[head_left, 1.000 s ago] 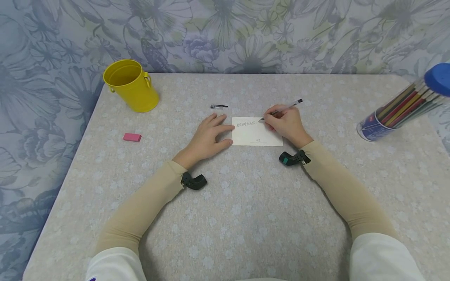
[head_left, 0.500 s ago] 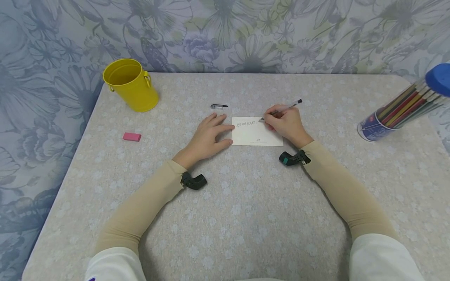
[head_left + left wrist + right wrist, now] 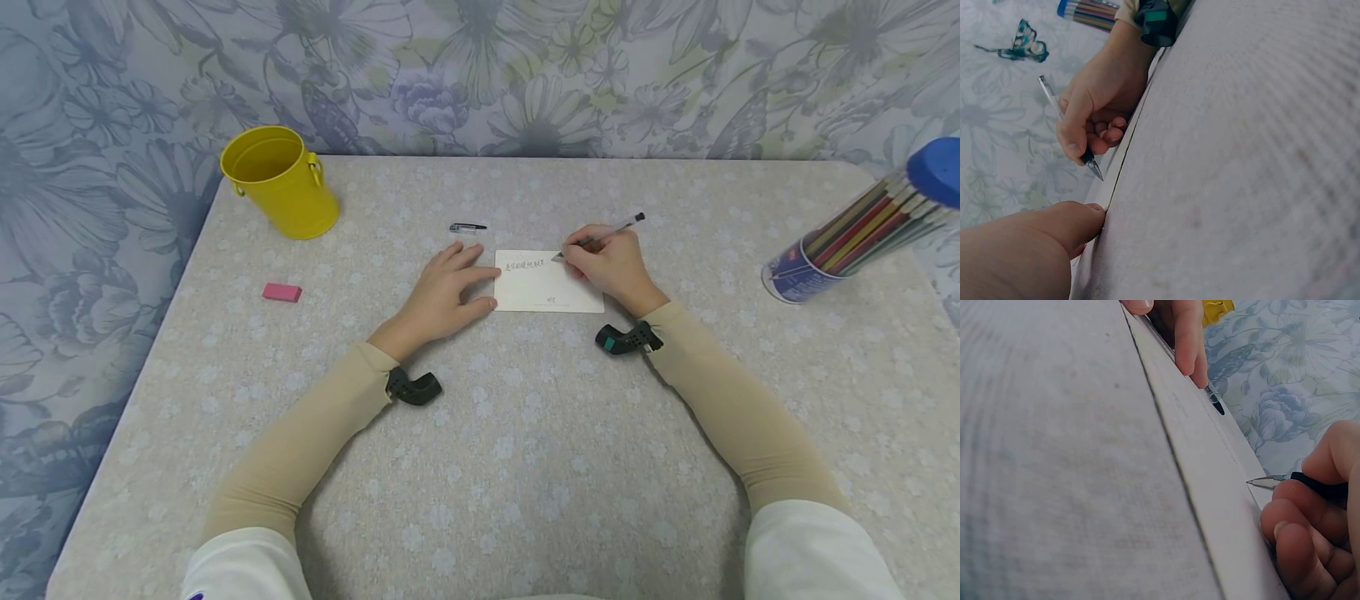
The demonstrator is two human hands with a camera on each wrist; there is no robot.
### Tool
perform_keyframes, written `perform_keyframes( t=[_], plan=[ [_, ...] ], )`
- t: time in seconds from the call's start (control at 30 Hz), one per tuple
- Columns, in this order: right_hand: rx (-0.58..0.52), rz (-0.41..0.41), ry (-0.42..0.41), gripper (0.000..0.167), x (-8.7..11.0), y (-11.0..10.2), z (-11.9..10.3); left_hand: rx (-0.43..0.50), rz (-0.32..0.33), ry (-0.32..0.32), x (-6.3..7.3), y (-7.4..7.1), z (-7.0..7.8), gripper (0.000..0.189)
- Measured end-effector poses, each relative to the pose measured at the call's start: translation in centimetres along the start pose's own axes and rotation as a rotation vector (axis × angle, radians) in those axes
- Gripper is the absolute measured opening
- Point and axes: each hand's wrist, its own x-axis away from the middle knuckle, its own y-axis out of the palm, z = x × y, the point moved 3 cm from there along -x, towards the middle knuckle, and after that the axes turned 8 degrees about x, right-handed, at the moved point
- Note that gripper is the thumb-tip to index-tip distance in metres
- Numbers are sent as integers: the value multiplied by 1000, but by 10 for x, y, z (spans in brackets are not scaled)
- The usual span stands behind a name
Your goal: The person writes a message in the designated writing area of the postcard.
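Note:
A small white card lies on the table, with a line of handwriting along its top and a short mark near its lower middle. My right hand grips a pen with a clear barrel and black end. In the right wrist view the pen's metal tip is right at the card's surface, at the end of the written line. My left hand lies with fingers spread, its index fingertip and thumb touching the card's left edge. Behind the card lies the black pen cap.
A pink eraser lies to the left. At the back left stands a yellow bucket. A blue-labelled tub of coloured pencils with a blue lid stands at the right. The patterned wall rises behind the table.

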Motion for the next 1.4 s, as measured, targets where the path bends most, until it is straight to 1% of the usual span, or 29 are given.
perform_keyframes(
  t=[0.27,0.6,0.87,1.0,1.4],
  plan=[
    [-2,-7,-17,14,1,-1,-4,2,0,-3,0,0,0,47],
    [-19,-18,-15,13,1,1,-2,-1,-4,-6,0,1,-1,47],
    [7,21,8,15,0,0,2,2,-2,-4,1,0,1,47],
    [16,25,20,16,0,0,3,4,-1,-1,1,0,2,47],
    [15,7,-10,15,1,0,0,4,1,1,1,0,0,46]
  ],
)
